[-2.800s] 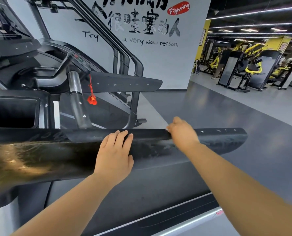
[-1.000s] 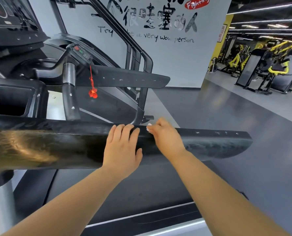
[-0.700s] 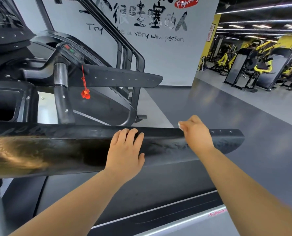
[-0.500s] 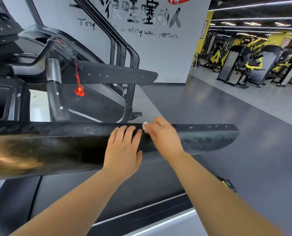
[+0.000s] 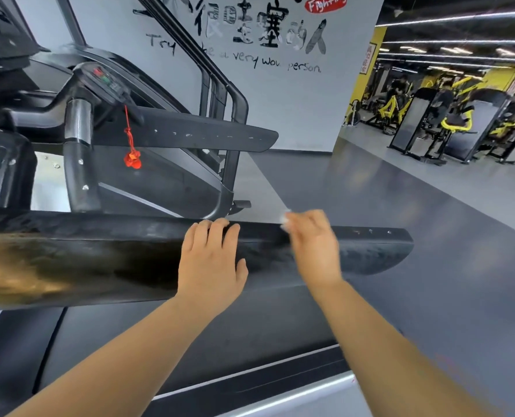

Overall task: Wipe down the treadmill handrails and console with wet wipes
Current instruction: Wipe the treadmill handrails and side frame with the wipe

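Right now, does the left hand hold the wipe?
No, the left hand rests flat on the handrail; the wipe shows at the right hand.

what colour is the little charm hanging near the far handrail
Red, cord and knot alike. The charm shows best in the head view.

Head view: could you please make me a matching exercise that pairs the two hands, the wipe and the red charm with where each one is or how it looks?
Column one:
1. left hand
2. right hand
3. wet wipe
4. red charm

Column two:
A. hangs on a cord below the button panel
B. white, peeking out beyond a hand
C. rests flat on the near handrail
D. motion-blurred, pinching something at that handrail's top edge

Pairs: 1-C, 2-D, 3-B, 4-A.
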`<state>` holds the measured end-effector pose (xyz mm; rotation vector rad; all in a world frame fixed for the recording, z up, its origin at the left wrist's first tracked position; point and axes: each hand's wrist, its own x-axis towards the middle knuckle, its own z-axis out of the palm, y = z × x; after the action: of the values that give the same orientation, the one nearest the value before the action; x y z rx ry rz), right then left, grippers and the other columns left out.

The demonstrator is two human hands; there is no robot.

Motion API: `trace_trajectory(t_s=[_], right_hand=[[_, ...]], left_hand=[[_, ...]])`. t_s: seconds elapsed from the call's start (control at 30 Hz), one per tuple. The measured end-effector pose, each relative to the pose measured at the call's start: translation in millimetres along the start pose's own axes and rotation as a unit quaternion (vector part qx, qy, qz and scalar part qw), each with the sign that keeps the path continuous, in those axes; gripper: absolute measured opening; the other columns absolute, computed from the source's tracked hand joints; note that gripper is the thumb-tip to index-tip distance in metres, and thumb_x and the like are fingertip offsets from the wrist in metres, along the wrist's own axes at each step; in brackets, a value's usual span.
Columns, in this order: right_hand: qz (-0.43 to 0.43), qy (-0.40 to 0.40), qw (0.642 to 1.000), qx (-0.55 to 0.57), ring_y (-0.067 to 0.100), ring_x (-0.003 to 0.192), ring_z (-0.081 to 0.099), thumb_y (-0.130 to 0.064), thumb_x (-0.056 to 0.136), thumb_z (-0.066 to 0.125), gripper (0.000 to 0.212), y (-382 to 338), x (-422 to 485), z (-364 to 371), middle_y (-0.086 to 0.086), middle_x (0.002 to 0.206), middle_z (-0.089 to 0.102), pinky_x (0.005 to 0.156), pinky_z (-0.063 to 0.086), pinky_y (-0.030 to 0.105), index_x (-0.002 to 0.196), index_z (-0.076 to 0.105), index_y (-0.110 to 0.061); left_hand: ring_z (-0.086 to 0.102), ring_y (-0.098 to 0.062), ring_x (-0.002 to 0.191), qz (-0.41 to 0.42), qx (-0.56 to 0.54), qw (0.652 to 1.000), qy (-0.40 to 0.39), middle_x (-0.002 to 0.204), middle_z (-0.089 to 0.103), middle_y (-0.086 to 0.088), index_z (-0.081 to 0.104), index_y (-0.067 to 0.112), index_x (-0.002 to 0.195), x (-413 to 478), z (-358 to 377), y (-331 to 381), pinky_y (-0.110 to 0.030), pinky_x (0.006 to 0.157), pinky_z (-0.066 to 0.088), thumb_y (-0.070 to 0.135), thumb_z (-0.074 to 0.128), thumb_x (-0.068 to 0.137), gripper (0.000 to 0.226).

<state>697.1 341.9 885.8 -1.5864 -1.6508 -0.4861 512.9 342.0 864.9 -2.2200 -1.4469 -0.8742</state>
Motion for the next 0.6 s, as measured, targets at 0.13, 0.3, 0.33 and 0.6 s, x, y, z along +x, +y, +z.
trace_trajectory(t_s=[0.13, 0.3, 0.33, 0.6], right_hand=[[-0.090, -0.087, 0.992, 0.035, 0.026, 0.058, 0.051, -0.005, 0.074, 0.064, 0.013, -29.8, 3.6, 23.5, 0.008, 0.071, 0.051, 0.052, 0.043, 0.025, 0.083, 0.070, -0.012], [-0.130, -0.121, 0.984, 0.012, 0.029, 0.056, 0.052, 0.002, 0.068, 0.079, 0.025, 11.0, 6.6, 18.7, 0.009, 0.072, 0.051, 0.052, 0.044, 0.026, 0.088, 0.071, -0.010], [-0.129, -0.127, 0.983, 0.005, 0.030, 0.057, 0.052, 0.001, 0.069, 0.078, 0.025, 20.8, 7.8, 17.4, 0.010, 0.073, 0.050, 0.051, 0.042, 0.026, 0.090, 0.071, -0.009], [-0.032, -0.118, 0.989, -0.087, 0.027, 0.066, 0.038, 0.007, 0.077, 0.063, 0.014, 82.5, 20.6, -1.0, 0.012, 0.079, 0.045, 0.055, 0.036, 0.030, 0.082, 0.067, -0.005]], left_hand=[[0.058, -0.035, 0.104, 0.000, -0.021, 1.000, -0.006, 0.113, 0.062, -0.013, 0.064, 0.005, 0.113, 5.2, 5.4, 18.3, -0.046, 0.096, 0.044, 0.026, 0.078, 0.061, 0.058], [0.058, -0.036, 0.103, 0.005, 0.026, 1.000, -0.012, 0.112, 0.063, -0.014, 0.068, 0.005, 0.111, 2.4, 10.8, 19.5, -0.045, 0.096, 0.040, 0.028, 0.080, 0.059, 0.058], [0.058, -0.036, 0.104, 0.006, 0.028, 1.000, -0.012, 0.112, 0.063, -0.013, 0.068, 0.005, 0.112, 1.9, 10.6, 18.6, -0.044, 0.097, 0.038, 0.027, 0.079, 0.060, 0.057], [0.057, -0.035, 0.108, 0.027, 0.047, 0.997, -0.057, 0.117, 0.063, -0.014, 0.064, 0.006, 0.121, -3.3, 4.8, 14.4, -0.047, 0.098, 0.046, 0.033, 0.080, 0.060, 0.069]])
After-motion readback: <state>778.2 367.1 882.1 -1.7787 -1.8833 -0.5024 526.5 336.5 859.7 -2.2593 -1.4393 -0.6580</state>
